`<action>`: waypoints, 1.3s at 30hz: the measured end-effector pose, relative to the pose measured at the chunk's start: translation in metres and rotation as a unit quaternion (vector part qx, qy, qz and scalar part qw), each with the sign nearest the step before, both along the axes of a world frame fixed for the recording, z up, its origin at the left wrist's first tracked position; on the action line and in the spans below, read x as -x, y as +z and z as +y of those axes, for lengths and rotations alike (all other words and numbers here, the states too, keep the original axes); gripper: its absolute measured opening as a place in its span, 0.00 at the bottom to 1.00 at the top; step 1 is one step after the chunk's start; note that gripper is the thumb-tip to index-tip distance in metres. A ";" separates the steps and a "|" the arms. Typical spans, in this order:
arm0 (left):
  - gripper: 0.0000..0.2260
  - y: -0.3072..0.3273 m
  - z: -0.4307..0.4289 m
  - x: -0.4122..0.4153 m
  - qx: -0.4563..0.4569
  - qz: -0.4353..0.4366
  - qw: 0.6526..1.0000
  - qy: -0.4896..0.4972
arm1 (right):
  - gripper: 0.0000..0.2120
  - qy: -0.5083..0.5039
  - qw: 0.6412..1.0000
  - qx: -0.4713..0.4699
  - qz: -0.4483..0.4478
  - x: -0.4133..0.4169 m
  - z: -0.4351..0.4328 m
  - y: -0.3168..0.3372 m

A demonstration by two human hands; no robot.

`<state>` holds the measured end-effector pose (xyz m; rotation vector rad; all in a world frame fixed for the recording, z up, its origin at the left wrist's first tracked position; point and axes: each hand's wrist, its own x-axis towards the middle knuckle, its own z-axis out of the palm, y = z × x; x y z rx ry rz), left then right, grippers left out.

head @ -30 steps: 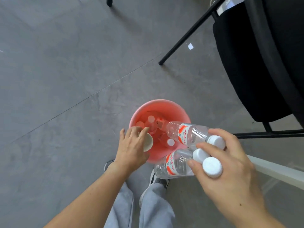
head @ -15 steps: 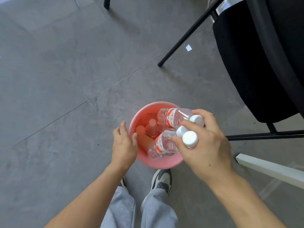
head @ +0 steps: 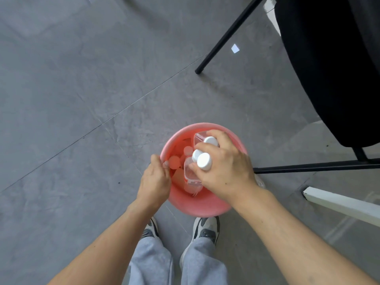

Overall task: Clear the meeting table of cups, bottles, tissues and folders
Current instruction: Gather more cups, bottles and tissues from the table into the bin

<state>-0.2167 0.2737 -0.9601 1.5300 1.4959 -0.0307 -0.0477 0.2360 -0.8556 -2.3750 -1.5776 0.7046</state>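
bottles (head: 190, 174) pinched in the right hand (head: 226, 167) hang inside the pink bin (head: 205, 204).

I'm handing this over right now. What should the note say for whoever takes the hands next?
Right hand: grips three capped water bottles by their necks, bodies pointing down into the pink bin on the floor.
Left hand: at the bin's left rim, fingers curled; grip unclear.
Done: other capped bottles lie in the bin.
Left: release these three, then go back for the rest; the table top is out of view.
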 end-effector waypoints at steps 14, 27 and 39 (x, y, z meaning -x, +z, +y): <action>0.11 0.004 0.002 -0.001 0.022 -0.005 1.000 0.007 | 0.13 -0.190 0.943 -0.268 0.054 -0.008 -0.013 0.014; 0.12 0.000 0.007 -0.003 0.018 0.021 0.999 -0.028 | 0.31 -0.526 0.837 -0.117 0.096 -0.039 -0.021 -0.064; 0.16 0.018 0.009 -0.003 0.021 0.120 0.989 -0.088 | 0.32 -0.527 0.841 -0.004 0.119 -0.057 -0.033 -0.045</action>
